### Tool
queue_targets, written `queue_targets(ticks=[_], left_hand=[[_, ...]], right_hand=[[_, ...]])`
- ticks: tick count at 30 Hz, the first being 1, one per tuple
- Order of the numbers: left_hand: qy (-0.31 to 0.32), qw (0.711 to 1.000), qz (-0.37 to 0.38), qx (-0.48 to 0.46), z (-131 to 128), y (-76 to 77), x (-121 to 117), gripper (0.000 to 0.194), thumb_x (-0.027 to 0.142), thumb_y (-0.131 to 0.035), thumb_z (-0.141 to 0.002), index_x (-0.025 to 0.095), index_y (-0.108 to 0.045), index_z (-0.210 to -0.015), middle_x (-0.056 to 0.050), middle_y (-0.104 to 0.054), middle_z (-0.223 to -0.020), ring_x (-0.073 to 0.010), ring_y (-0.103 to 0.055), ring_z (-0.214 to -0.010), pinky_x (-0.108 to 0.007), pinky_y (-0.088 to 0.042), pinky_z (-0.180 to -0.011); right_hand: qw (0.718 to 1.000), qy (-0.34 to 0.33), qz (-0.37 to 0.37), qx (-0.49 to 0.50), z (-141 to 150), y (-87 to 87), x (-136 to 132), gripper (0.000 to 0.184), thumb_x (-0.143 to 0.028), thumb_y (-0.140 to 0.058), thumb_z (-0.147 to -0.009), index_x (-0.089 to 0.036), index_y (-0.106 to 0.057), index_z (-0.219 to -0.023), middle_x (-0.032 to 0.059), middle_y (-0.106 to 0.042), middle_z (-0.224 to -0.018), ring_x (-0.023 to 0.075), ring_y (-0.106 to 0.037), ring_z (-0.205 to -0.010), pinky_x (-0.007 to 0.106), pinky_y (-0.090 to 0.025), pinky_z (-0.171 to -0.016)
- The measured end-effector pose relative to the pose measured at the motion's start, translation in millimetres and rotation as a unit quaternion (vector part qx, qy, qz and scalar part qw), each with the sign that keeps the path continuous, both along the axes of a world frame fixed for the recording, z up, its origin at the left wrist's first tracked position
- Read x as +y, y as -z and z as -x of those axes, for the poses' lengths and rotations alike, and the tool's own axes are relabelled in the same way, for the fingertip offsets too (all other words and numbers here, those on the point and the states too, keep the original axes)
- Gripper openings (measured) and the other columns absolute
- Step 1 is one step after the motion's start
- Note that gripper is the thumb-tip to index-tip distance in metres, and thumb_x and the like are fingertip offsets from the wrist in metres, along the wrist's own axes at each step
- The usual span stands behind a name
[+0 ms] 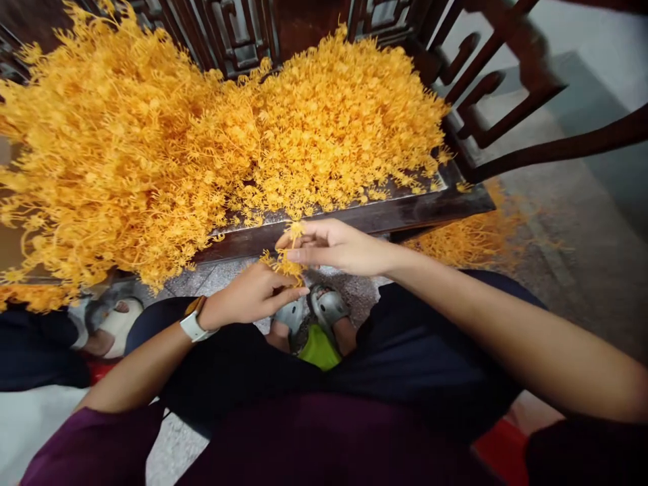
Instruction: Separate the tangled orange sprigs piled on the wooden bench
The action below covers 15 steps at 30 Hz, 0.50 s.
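Between my two hands are small yellow-orange plastic flower pieces (287,264) with thin curly petals. My left hand (253,291), wearing a watch with a white band, is closed around some of them, thumb toward the right. My right hand (337,248) pinches a piece between thumb and fingers, just above and right of the left. Both hands hover over my lap at the front edge of the dark wooden bench. A big heap of the same pieces (349,121) covers the seat right beyond my hands. Parts of the fingertips are hidden.
A taller, tangled yellow-orange heap (111,148) spreads at the left. The bench (430,209) has a carved back and an armrest (557,148) at right. More yellow pieces (466,239) lie low beyond its right end. At left, another person's foot (114,331) shows.
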<state>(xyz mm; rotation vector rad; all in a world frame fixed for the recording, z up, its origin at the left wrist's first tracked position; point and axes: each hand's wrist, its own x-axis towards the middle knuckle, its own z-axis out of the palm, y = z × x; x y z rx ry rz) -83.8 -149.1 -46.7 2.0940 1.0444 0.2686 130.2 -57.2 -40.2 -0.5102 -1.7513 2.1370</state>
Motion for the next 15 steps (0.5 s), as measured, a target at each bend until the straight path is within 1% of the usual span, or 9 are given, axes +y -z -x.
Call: queue_targets(ticks=[3,5,6,7,9,10,12,13,15], left_hand=[[-0.014,1.0,-0.008,0.023,1.5,1.8,-0.9,0.038,0.045,-0.052,-0.109,0.017,-0.061,-0.085,0.001,-0.058,-0.067,-0.0127,-0.054,-0.06,-0.029,-0.034,-0.059],[-0.054,0.998,-0.011,0.024,2.6,1.9,-1.4,0.032,0.048,-0.054,-0.107,0.016,-0.061,-0.109,0.003,-0.056,-0.068,-0.0134,-0.053,-0.058,-0.028,-0.034,-0.056],[-0.077,0.997,-0.009,0.019,3.0,1.6,-1.8,0.037,0.048,-0.056,-0.106,0.016,-0.056,-0.125,0.004,-0.055,-0.068,-0.0137,-0.052,-0.056,-0.028,-0.035,-0.055],[-0.102,0.995,-0.005,0.008,3.4,1.2,-2.4,0.048,0.047,-0.058,-0.106,0.016,-0.046,-0.141,0.006,-0.052,-0.067,-0.014,-0.051,-0.055,-0.028,-0.035,-0.054],[-0.15,0.988,0.002,-0.024,4.3,0.3,-3.2,0.067,0.044,-0.059,-0.105,0.018,-0.026,-0.157,0.008,-0.046,-0.065,-0.0141,-0.048,-0.052,-0.028,-0.034,-0.052],[-0.169,0.985,0.003,-0.039,4.9,0.0,-3.2,0.069,0.042,-0.06,-0.105,0.019,-0.023,-0.158,0.009,-0.043,-0.064,-0.0138,-0.046,-0.051,-0.027,-0.033,-0.051],[-0.2,0.978,-0.003,-0.056,6.5,-0.3,-2.1,0.064,0.04,-0.062,-0.105,0.021,-0.028,-0.155,0.009,-0.04,-0.063,-0.0127,-0.041,-0.049,-0.027,-0.029,-0.049],[-0.208,0.977,-0.011,-0.054,7.4,-0.4,-1.0,0.057,0.039,-0.062,-0.105,0.022,-0.034,-0.151,0.009,-0.039,-0.063,-0.012,-0.039,-0.048,-0.027,-0.027,-0.049],[-0.206,0.977,-0.035,-0.036,9.4,-0.6,1.7,0.035,0.036,-0.062,-0.105,0.022,-0.05,-0.135,0.009,-0.039,-0.061,-0.0104,-0.037,-0.049,-0.026,-0.025,-0.05]], right_hand=[[0.995,0.049,0.079,0.025,2.2,0.0,-2.3,0.027,-0.041,-0.072,-0.096,-0.016,-0.065,-0.096,-0.0002,-0.059,-0.082,0.0108,-0.05,-0.07,0.025,-0.041,-0.063],[0.982,0.1,0.154,0.044,1.6,-0.1,-0.1,0.025,-0.04,-0.068,-0.099,-0.016,-0.063,-0.093,-0.0001,-0.057,-0.083,0.011,-0.049,-0.07,0.025,-0.041,-0.062],[0.974,0.122,0.185,0.052,0.6,-0.4,1.8,0.023,-0.038,-0.066,-0.1,-0.017,-0.062,-0.091,0.0001,-0.057,-0.084,0.0112,-0.049,-0.071,0.025,-0.042,-0.063],[0.966,0.139,0.208,0.06,-0.7,-0.8,3.8,0.023,-0.036,-0.065,-0.1,-0.017,-0.061,-0.09,0.0005,-0.056,-0.085,0.0116,-0.05,-0.073,0.025,-0.043,-0.064],[0.956,0.159,0.236,0.071,-3.7,-2.1,7.5,0.023,-0.034,-0.062,-0.102,-0.017,-0.058,-0.086,0.0016,-0.056,-0.088,0.0132,-0.051,-0.077,0.026,-0.047,-0.068],[0.952,0.164,0.248,0.075,-5.1,-2.9,8.9,0.025,-0.035,-0.06,-0.103,-0.018,-0.057,-0.085,0.0021,-0.056,-0.089,0.0141,-0.052,-0.08,0.027,-0.05,-0.071],[0.945,0.166,0.271,0.08,-7.4,-4.6,10.9,0.029,-0.038,-0.056,-0.104,-0.019,-0.054,-0.083,0.0027,-0.055,-0.088,0.0153,-0.052,-0.081,0.03,-0.053,-0.074],[0.943,0.162,0.28,0.079,-8.2,-5.4,11.5,0.031,-0.04,-0.055,-0.104,-0.019,-0.052,-0.081,0.0027,-0.055,-0.086,0.0154,-0.052,-0.079,0.031,-0.054,-0.074],[0.943,0.153,0.288,0.072,-9.3,-7.0,12.5,0.037,-0.046,-0.057,-0.103,-0.02,-0.049,-0.078,0.0023,-0.053,-0.081,0.0152,-0.051,-0.075,0.03,-0.053,-0.072]])
